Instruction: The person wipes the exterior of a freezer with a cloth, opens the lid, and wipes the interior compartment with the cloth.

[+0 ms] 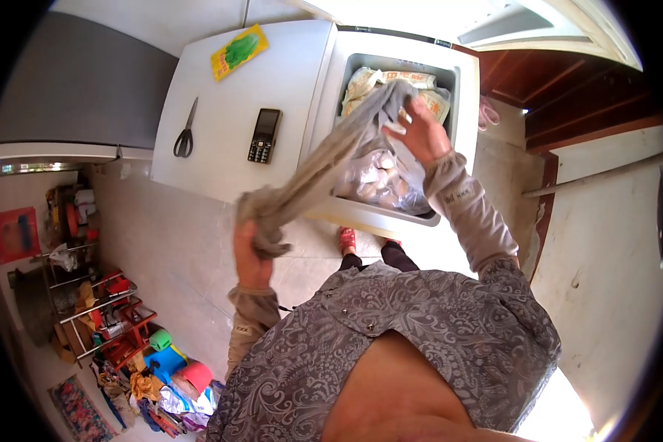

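Observation:
A long grey-brown cloth (324,158) hangs stretched between my two hands, slanting across the open chest freezer (319,125). My left hand (253,254) is closed around its lower, bunched end, left of the freezer's front corner. At the upper end, my right hand (423,132) grips the cloth near the fingertips, above the freezer compartment. Inside the freezer, printed packages (435,103) lie at the back. A clear plastic bag of pale, rounded items (379,177) sits toward the front, partly behind the cloth.
On the white top left of the opening lie black-handled scissors (185,140), a keypad phone (265,135) and a yellow-green packet (240,51). A wooden cabinet (567,81) stands at right. Racks and colourful tubs (166,361) crowd the floor at lower left.

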`<action>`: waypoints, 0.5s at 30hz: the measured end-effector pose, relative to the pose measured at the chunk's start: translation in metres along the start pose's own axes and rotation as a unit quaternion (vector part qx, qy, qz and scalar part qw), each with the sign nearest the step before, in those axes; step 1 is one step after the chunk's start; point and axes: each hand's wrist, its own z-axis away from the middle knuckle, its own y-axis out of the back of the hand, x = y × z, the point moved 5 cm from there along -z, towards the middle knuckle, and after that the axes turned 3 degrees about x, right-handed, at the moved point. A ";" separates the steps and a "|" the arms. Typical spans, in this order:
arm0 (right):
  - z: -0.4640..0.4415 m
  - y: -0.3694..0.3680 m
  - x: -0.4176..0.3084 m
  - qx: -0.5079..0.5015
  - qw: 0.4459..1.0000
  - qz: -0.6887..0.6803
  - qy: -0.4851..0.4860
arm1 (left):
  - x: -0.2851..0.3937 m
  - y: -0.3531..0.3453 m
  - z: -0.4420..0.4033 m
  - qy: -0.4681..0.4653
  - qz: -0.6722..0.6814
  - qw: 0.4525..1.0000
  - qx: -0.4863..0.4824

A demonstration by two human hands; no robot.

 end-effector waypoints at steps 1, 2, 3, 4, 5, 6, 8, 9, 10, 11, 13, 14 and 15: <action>-0.016 -0.005 -0.007 -0.010 0.998 0.053 0.037 | -0.009 -0.021 -0.003 0.007 -0.023 1.000 -0.012; -0.034 -0.010 -0.014 -0.021 0.991 0.106 0.075 | -0.019 -0.040 -0.008 0.013 -0.046 0.999 -0.025; -0.059 -0.008 -0.014 -0.007 0.983 0.152 0.102 | -0.030 -0.050 -0.015 0.033 -0.030 0.999 -0.021; -0.080 -0.014 -0.018 -0.009 0.965 0.228 0.126 | -0.038 -0.056 -0.023 0.053 -0.014 0.998 -0.018; -0.098 -0.021 -0.021 -0.010 0.941 0.303 0.149 | -0.044 -0.063 -0.031 0.086 0.028 0.995 -0.049; -0.119 -0.026 -0.025 -0.011 0.911 0.375 0.171 | -0.046 -0.071 -0.042 0.091 0.048 0.994 -0.046; -0.172 -0.026 -0.023 -0.016 0.767 0.590 0.250 | -0.052 -0.093 -0.066 0.101 0.089 0.990 -0.041; -0.195 -0.030 -0.018 -0.004 0.744 0.623 0.241 | -0.054 -0.103 -0.080 0.094 0.097 0.990 -0.050; -0.213 -0.035 -0.014 0.000 0.698 0.668 0.259 | -0.056 -0.112 -0.094 0.087 0.105 0.989 -0.060; -0.223 -0.037 -0.003 0.004 0.637 0.719 0.278 | -0.056 -0.118 -0.107 0.079 0.112 0.988 -0.069; -0.237 -0.029 0.022 0.024 0.543 0.774 0.325 | -0.059 -0.125 -0.127 0.086 0.117 0.985 -0.095; -0.241 -0.023 0.035 0.036 0.513 0.781 0.355 | -0.063 -0.127 -0.132 0.090 0.121 0.983 -0.107; -0.244 -0.026 0.039 0.047 0.482 0.784 0.388 | -0.068 -0.127 -0.137 0.103 0.121 0.981 -0.110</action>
